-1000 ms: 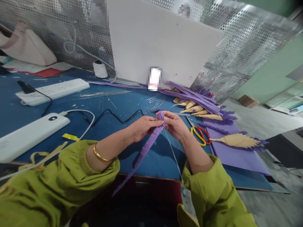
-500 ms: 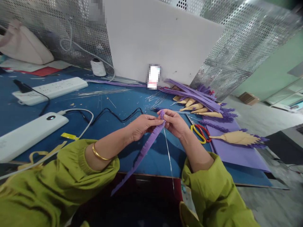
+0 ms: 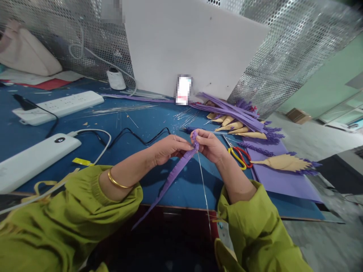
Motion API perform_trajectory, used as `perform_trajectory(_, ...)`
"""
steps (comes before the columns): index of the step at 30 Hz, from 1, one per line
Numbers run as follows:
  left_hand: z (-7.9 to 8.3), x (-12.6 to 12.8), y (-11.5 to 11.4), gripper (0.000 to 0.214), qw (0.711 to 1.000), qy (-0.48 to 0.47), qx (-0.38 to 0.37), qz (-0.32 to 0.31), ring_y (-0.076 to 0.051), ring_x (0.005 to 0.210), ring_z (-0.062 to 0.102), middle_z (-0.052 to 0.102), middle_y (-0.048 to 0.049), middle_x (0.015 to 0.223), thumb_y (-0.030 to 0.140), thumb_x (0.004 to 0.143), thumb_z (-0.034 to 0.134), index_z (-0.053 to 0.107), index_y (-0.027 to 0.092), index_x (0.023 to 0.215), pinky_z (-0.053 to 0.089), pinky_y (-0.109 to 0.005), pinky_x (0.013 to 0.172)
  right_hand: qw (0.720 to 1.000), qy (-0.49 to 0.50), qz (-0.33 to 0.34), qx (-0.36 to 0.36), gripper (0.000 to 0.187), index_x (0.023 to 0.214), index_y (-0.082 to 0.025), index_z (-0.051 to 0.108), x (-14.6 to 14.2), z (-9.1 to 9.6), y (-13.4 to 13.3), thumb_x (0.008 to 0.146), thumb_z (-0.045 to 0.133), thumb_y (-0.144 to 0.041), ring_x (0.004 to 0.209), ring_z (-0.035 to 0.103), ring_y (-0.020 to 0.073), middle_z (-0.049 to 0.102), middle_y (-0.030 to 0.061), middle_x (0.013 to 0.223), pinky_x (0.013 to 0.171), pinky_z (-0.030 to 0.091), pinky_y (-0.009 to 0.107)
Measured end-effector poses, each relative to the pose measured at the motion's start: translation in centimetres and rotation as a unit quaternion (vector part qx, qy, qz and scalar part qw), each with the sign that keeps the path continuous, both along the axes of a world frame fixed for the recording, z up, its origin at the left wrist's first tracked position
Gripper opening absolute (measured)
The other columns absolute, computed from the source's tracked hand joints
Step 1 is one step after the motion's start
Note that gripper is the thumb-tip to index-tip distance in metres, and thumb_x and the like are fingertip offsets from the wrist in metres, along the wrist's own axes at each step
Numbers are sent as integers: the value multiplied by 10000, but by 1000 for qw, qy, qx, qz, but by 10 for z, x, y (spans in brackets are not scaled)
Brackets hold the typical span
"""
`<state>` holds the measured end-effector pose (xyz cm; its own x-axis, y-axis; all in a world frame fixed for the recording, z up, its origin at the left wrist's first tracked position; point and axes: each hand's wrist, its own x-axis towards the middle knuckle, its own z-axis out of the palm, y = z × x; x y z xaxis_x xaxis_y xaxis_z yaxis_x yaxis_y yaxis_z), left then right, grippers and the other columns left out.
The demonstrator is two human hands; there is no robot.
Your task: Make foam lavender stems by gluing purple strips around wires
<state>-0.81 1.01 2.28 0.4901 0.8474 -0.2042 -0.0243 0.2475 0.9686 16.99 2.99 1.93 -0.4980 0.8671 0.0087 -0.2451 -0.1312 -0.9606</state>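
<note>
Purple paper strip [image 3: 176, 170] slants across the near side of the blue table [image 3: 159, 121], its upper end between the two hands and its narrow tail hanging past the edge. The left hand [image 3: 169, 149] has thumb and fingers closed on the strip near the top, while the right hand [image 3: 211, 146] pinches the ruffled purple bud [image 3: 195, 139], below which a thin wire [image 3: 203, 185] dangles. Red-and-yellow-handled scissors [image 3: 241, 158] lie near the right hand

Purple strip [image 3: 176, 172] in both hands [image 3: 212, 146]
</note>
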Motion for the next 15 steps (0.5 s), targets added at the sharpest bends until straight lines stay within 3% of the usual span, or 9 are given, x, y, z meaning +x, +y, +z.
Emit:
perform_trajectory(7, 0, 4, -4, 142, 999, 34, 18, 5, -90, 500, 380, 505, 10, 514, 275, 620, 732, 691, 162, 545, 292, -267, 523, 997, -69, 22, 25, 259, 737, -174, 613, 1, 4, -3, 621, 800, -311, 515, 440, 70, 560, -45, 622, 517, 358, 202)
perform_trajectory(15, -5, 9, -4, 105, 998, 49, 8, 42, -96, 505, 376, 504, 9, 518, 252, 613, 704, 710, 149, 593, 266, -267, 523, 989, -129, -19, 75, 300, 682, -174, 551, -1, 2, -1, 622, 804, -323, 523, 463, 76, 538, -59, 582, 534, 363, 210)
